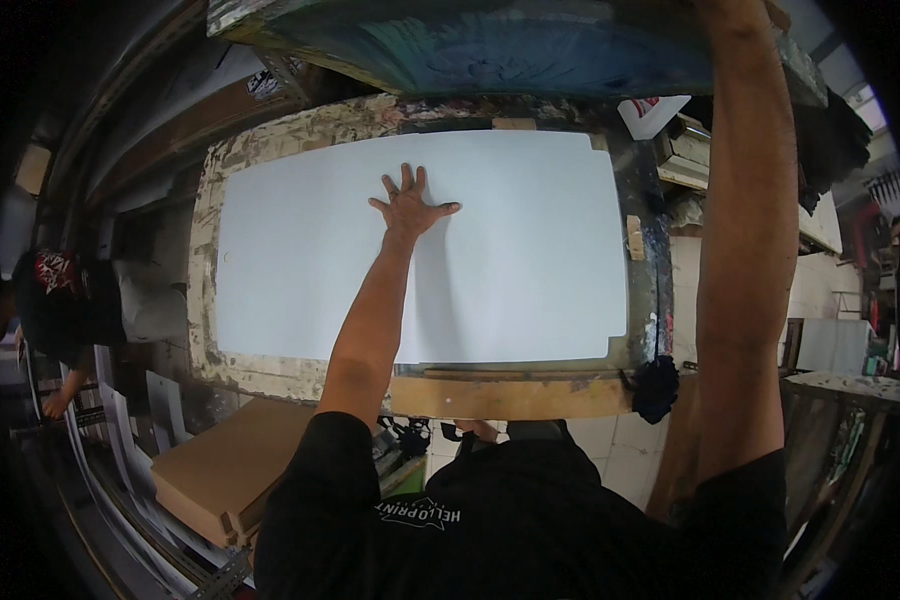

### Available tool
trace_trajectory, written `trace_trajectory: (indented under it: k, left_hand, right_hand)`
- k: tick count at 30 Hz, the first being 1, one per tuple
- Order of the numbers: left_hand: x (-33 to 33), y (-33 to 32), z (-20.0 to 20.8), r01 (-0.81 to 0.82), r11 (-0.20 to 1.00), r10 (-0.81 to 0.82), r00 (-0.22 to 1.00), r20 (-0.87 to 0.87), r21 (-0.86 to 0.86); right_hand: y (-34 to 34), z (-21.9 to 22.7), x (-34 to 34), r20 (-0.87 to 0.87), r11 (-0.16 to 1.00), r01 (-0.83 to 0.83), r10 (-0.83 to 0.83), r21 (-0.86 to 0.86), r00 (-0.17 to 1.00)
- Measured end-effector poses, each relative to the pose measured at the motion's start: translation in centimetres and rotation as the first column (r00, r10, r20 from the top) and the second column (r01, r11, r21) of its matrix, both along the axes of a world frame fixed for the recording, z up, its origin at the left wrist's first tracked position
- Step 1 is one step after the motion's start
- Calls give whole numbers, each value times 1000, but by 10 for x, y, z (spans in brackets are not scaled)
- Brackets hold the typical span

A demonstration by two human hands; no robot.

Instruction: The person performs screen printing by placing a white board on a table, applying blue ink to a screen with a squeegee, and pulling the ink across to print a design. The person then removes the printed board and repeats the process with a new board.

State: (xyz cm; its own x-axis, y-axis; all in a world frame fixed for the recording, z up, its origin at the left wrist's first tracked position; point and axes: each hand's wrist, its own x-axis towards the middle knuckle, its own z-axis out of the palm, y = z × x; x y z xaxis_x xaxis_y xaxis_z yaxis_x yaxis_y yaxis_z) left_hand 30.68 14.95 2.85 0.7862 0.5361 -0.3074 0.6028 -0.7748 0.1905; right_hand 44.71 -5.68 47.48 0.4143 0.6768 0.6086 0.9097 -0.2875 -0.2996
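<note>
Black shirt (530,550): nearest my camera, short-sleeved, filling the bottom of my view, a pale print on it.
Other person (75,305): far left, in a dark top with a red and white print; this person's hand (57,405) reaches down, its fingers too small for me to read.
White panels (165,405): several, standing on edge, to the right of that reaching hand.
Table (202,300): paint-stained, its blotchy cream border showing along the left.
Brown cardboard (220,460): a stack near the table's lower left corner.
White sheet (530,260): flat across the tabletop, notched at its right-hand corners, a small round mark near its left edge.
Left arm (365,330): bare below the sleeve, stretched forward over the table, slanting a little to the right.
Left hand (407,210): palm down on the sheet, left of its middle; I see the fingers fanned wide, thumb out to the right, gripping nothing.
Wooden strip (510,398): runs along the table's near edge.
Frame (530,55): large, blue-smeared, across the top of my view.
Black cloth (657,390): bunched at the table's near right corner.
Right arm (745,230): bare, reaching nearly straight forward along the table's right side.
Right hand (735,8): cut off by my view's upper edge, at the frame's right part; I can't tell how its fingers stand.
</note>
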Motion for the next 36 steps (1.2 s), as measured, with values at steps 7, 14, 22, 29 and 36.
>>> trace_trajectory:
  k: [7,14,22,29,36]
  left_hand:
    - [15,-16,-10,18,1000,-17,999,43,-3]
    - [44,-28,1,65,998,-65,998,-3,-20]
    - [59,-39,12,69,998,-68,989,-131,9]
    - [7,-98,76,-158,984,163,587,793,-86]
    - [-162,-109,197,434,702,672,-137,728,-565]
  right_hand:
    - [-2,0,0,-15,1000,-8,8,-8,1000]
    - [-11,-7,-32,116,1000,-9,8,8,993]
    - [-7,-3,-9,11,994,65,-64,-85,998]
    - [-21,-13,-54,-17,980,128,-132,-151,991]
    - [-81,-125,-119,183,995,69,-54,-77,982]
